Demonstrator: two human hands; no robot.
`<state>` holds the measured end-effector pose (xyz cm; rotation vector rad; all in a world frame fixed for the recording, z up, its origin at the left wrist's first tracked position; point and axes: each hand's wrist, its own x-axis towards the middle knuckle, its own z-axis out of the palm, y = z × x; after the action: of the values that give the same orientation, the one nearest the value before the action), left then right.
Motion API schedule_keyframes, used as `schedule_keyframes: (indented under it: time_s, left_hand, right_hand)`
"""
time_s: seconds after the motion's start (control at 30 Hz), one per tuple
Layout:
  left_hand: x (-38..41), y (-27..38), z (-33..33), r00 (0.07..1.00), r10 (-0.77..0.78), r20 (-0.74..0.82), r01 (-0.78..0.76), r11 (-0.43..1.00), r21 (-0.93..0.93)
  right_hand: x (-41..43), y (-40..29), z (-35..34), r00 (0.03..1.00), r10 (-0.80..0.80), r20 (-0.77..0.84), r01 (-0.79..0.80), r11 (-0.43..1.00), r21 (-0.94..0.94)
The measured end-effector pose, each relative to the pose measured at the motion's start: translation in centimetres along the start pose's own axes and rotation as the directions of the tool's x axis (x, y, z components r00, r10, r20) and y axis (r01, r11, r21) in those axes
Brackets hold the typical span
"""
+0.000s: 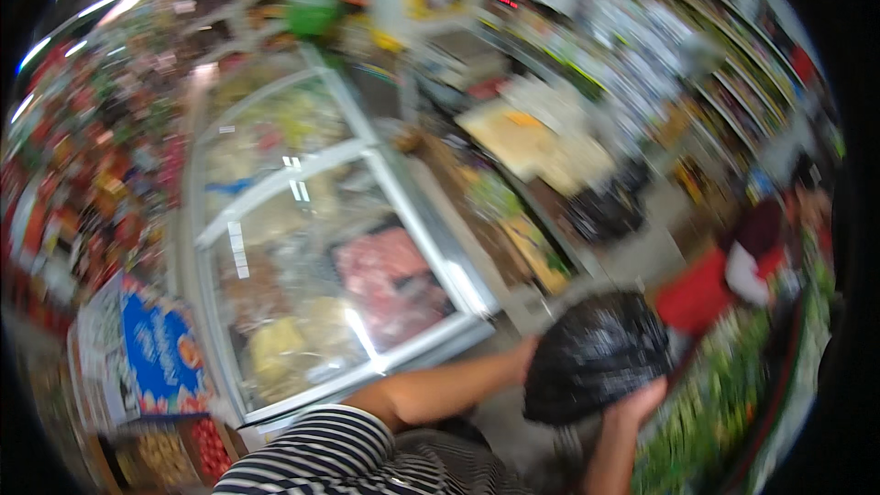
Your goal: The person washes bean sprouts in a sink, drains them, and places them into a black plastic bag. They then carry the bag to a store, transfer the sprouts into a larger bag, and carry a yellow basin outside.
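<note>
A full black plastic bag point(597, 357) is held out in front of me, between both hands; its contents are hidden. My left hand point(531, 356) presses on the bag's left side, its fingers mostly hidden by the plastic. Under the bag's lower right edge lies my right hand point(641, 399), supporting it from below. To the left of the bag stands a glass-topped chest freezer point(426, 330) with packaged food inside. Leafy green vegetables point(708, 392) lie in a display to the right.
A person in a red apron point(694, 292) is at the vegetable display on the right. Beyond the freezer are a counter with pale plastic bags point(543, 137) and another black bag point(608, 210). Crates of produce point(165, 457) and a blue-and-white box point(161, 350) stand at lower left.
</note>
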<state>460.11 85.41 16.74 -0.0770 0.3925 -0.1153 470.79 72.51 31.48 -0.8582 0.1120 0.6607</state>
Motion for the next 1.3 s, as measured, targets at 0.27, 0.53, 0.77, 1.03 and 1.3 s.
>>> schedule_keyframes:
  time_s: [0.27,0.53,0.77,1.03,1.3]
  left_hand:
    - [17.5,10.0,5.9,0.998,0.040,0.039,-0.047,0.977,0.206]
    - [26.6,33.6,0.5,0.720,0.582,0.379,-0.013,-0.535,0.845]
    - [25.6,44.9,8.7,0.566,0.782,0.261,0.764,-0.617,0.190]
    - [39.0,53.3,15.4,0.761,0.277,0.586,0.474,-0.855,-0.211]
    - [49.8,59.6,20.7,0.808,-0.120,0.576,0.002,-0.979,-0.206]
  right_hand:
    - [13.8,-7.3,1.3,0.982,-0.185,0.048,0.183,0.982,0.044]
    - [24.8,-13.3,5.0,0.949,-0.316,-0.013,0.316,0.949,0.013]
    - [36.4,-15.1,4.8,0.968,-0.238,0.075,0.235,0.971,0.043]
    - [46.6,-15.0,4.1,0.979,-0.190,0.074,0.183,0.979,0.094]
    - [47.9,-14.6,7.2,0.954,-0.253,0.159,0.264,0.963,-0.050]
